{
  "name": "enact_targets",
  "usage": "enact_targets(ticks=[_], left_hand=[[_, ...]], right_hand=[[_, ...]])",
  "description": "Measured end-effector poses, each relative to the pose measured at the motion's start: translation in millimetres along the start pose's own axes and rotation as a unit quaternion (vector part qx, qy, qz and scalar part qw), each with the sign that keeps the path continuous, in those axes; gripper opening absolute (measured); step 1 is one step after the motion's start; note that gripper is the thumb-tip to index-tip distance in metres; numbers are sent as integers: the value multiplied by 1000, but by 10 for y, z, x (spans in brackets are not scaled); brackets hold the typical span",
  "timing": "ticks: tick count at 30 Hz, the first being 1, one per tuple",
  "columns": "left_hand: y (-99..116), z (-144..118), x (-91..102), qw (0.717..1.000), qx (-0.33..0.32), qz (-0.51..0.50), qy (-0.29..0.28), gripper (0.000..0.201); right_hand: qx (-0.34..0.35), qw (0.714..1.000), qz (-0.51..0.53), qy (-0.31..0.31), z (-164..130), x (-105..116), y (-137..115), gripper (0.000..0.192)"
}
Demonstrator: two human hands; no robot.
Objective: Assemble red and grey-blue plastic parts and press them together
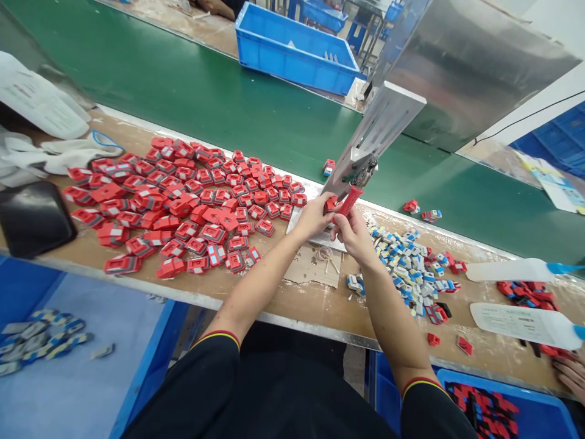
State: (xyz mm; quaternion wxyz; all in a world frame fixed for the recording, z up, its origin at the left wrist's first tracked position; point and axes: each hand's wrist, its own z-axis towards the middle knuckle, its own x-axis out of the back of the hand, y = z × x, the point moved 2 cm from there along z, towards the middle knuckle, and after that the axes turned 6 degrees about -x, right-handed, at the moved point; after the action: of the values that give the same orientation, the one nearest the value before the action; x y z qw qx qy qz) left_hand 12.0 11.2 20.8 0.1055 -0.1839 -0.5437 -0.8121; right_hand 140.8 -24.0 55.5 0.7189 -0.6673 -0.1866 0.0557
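Red part (pixel 329 205): located at the press, beside the red lever grip; partly covered by fingers.
Left hand (pixel 314 218): fingers closed on the red part.
Right hand (pixel 355 236): fingers curled inward at the lower end of the red lever grip (pixel 351 200); whether they clasp it or pinch the part cannot be told.
Press (pixel 384 122): metal upright with a clamp mechanism, leaning in this view; pale base plate below the hands.
Cardboard (pixel 301 271): in front of the base; a small clear dish (pixel 325 252) and thin sticks lie on it.
Left stock: red-and-grey pieces (pixel 183 201), spread in a broad heap.
Right stock: blue-and-white pieces (pixel 411 268), heaped near the right forearm.
Bottles: two translucent bottles (pixel 507 270), lying beyond the right stock.
Belt: green surface (pixel 183 79) behind the workbench.
Crate: blue bin (pixel 297 58) across the belt.
Co-worker: another person's hand (pixel 571 373) at the right edge.
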Motion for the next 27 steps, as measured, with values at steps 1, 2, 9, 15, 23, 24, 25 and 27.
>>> enact_targets(ticks=[1,2,9,15,23,24,25,27], left_hand=[[21,2,7,1000,-1,5,-7,48],[47,-4,31,1000,-2,13,-12,53],[225,-484,929,961,-2,271,-60,59],[221,-958,1342,825,35,499,-265,34],[-18,-1032,1160,862,14,468,-194,21],[-62,-1036,1188,879,4,444,-174,19],[-93,-1043,1218,898,-8,414,-147,19],[-94,-1054,1260,940,-37,332,-62,21]], right_hand=[[1,1000,2,-1,4,6,19,53],[5,1000,2,4,-9,28,28,55],[78,980,-60,175,-461,533,-16,42],[67,957,-281,35,-677,471,106,25],[62,929,-357,-77,-732,326,357,19],[62,930,-353,-75,-732,322,368,16],[63,932,-349,-71,-732,315,373,13],[68,936,-339,-60,-732,285,368,9]])
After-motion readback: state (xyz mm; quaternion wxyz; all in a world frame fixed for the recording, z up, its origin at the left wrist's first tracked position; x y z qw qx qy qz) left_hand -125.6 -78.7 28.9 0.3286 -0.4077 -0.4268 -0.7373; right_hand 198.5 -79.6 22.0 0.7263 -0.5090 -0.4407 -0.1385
